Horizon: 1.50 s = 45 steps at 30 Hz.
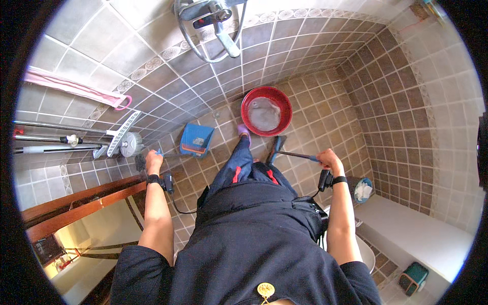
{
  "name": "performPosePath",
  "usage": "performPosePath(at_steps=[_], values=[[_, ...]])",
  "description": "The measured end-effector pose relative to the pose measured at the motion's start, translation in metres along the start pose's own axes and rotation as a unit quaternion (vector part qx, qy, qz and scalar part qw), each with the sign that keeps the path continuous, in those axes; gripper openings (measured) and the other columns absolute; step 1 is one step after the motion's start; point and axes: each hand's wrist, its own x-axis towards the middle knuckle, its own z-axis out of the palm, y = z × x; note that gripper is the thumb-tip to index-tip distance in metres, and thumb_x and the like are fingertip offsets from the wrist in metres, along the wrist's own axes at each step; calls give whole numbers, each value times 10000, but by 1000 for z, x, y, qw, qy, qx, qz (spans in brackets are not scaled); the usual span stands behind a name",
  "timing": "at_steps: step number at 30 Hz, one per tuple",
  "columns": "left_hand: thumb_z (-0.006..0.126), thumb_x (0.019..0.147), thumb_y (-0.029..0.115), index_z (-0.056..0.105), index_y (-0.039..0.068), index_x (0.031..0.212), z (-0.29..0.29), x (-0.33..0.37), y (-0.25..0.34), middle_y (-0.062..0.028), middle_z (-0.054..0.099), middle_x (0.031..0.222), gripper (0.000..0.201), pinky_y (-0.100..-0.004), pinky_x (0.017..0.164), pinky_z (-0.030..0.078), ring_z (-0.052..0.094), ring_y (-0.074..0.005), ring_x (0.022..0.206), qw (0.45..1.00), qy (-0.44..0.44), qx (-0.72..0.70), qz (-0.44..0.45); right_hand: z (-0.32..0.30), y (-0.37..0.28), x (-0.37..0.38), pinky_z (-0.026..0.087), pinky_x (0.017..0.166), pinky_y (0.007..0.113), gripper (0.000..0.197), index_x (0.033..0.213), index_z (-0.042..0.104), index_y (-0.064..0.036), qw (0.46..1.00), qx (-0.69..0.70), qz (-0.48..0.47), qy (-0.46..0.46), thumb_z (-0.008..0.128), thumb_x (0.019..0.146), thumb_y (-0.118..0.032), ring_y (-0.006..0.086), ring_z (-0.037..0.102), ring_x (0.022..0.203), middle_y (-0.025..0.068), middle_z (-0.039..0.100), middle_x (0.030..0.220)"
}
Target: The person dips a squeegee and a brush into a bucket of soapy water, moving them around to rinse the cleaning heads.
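Two bare hands show in the head view, each closed around a thin handle. At about nine o'clock from the picture's middle, the left hand [153, 160] is clamped on the handle of a blue plastic dustpan [196, 139], whose flat scoop lies on the tiled floor [315, 117] just toward twelve o'clock of that hand. At about three o'clock, the right hand [330, 159] is clamped on the slim blue-grey handle of a broom [277, 149]; its dark head rests on the floor near the middle, just below the basin. Each wrist wears one black strap carrying a small dark device, two in all.

One round red basin [266, 111], smooth plastic holding cloudy water, stands at twelve o'clock, well apart from both hands. One purple-toed shoe [244, 130] touches the floor between dustpan and basin. Floor and lower walls are covered in small square brown tiles, matte with pale grout; larger grey tiles and a patterned border run above. One chrome tap [216, 20] with a looped hose hangs at twelve o'clock near the rim. At nine o'clock lean several metal poles [56, 137] and one white round brush head [131, 144]. One pink cloth [76, 87] hangs at ten o'clock. One small bin [363, 190] lined with white sits at four o'clock beside a white ledge.
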Motion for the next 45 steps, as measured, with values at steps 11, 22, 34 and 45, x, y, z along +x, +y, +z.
performPosePath(at_steps=[11,22,34,45], values=[[546,718,183,622,23,873,-3,12,-3,-231,594,932,235,-444,755,452,558,-394,908,999,-33,13,34,-16,-12,-36,400,368,285,113,722,601,-44,998,-47,-31,-30,535,771,-122,122,486,413,51,542,534],[541,664,141,621,-10,740,11,20,-24,-230,609,722,187,-421,628,464,609,-369,718,993,49,26,108,-20,-37,-32,486,545,378,88,710,587,-67,993,-73,-84,-34,597,746,-147,299,598,646,119,611,685],[550,729,180,616,15,876,-58,-14,59,-244,594,897,230,-451,768,453,563,-389,896,982,-61,14,177,-71,-160,-93,483,456,321,202,762,621,50,964,217,154,28,582,720,-143,190,590,479,131,598,561],[579,764,181,602,10,902,-49,-23,170,-235,590,933,221,-445,763,463,562,-388,912,912,-164,-9,376,-85,-259,-126,453,465,248,247,958,631,-9,908,363,128,167,569,758,-141,103,582,505,73,615,594]])
